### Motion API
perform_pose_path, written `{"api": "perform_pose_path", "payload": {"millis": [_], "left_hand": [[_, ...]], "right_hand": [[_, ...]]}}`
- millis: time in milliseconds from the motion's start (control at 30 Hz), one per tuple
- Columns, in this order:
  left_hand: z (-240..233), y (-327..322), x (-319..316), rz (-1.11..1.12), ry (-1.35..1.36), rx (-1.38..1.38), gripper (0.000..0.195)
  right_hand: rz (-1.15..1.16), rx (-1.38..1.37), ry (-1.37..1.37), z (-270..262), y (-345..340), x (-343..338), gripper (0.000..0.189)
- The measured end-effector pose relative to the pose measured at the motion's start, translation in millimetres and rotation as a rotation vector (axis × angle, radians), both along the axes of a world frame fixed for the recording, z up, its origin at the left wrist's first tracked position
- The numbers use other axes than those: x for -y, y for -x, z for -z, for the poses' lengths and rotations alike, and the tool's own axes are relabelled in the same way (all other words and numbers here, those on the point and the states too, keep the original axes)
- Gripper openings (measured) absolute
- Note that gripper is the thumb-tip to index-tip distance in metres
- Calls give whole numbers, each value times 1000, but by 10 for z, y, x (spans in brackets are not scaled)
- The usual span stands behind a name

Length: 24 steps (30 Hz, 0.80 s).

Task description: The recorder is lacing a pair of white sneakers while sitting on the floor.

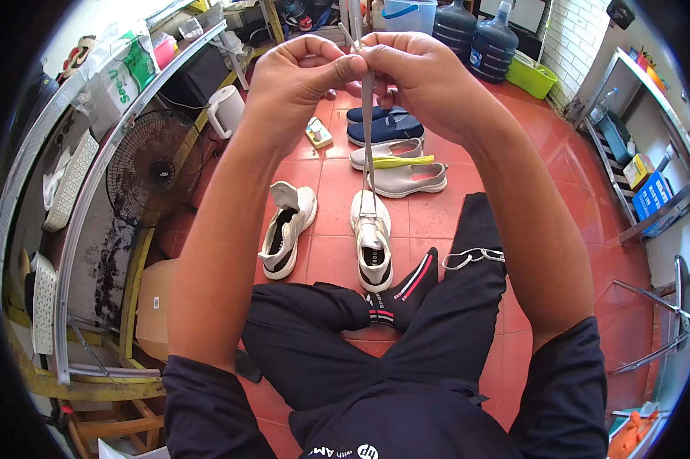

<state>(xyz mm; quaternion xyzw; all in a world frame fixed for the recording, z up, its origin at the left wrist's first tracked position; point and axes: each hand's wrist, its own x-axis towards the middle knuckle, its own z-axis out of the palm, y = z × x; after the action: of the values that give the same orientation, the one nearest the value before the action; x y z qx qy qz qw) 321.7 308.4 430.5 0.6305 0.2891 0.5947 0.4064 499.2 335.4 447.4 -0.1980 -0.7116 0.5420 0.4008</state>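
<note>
My left hand (307, 74) and my right hand (414, 77) meet high in front of me, each pinching a grey shoelace (367, 120) near its tips. Two strands of that lace run down, stretched, to the front eyelets of a white sneaker (372, 269). This shoe stands on the floor before my folded leg, its heel towards me. To its left sits a second white sneaker (287, 235) with its tongue raised and no lace visible in it. A white lace (471, 258) lies loosely over my right trouser leg.
Grey slip-on shoes (408, 178) with a yellow strip and navy slip-ons (385, 126) stand beyond the sneaker. A small yellow-and-white box (319, 133) lies on the red tiles. At left are a black fan (155, 166) and a white kettle (226, 112); a metal rack (637, 155) stands right.
</note>
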Motion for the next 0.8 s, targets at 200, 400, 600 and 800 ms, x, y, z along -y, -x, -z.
{"api": "perform_pose_path", "payload": {"millis": [200, 400, 600, 800], "left_hand": [[286, -116, 110, -24, -11, -305, 25], [359, -135, 63, -51, 124, -631, 18], [739, -81, -43, 61, 190, -906, 9], [581, -26, -14, -32, 190, -1073, 18]], "right_hand": [[11, 49, -77, -15, -96, 30, 17], [40, 59, -61, -3, -139, -66, 17], [-5, 43, -47, -4, -154, -102, 14], [43, 50, -72, -11, -183, -101, 14]]}}
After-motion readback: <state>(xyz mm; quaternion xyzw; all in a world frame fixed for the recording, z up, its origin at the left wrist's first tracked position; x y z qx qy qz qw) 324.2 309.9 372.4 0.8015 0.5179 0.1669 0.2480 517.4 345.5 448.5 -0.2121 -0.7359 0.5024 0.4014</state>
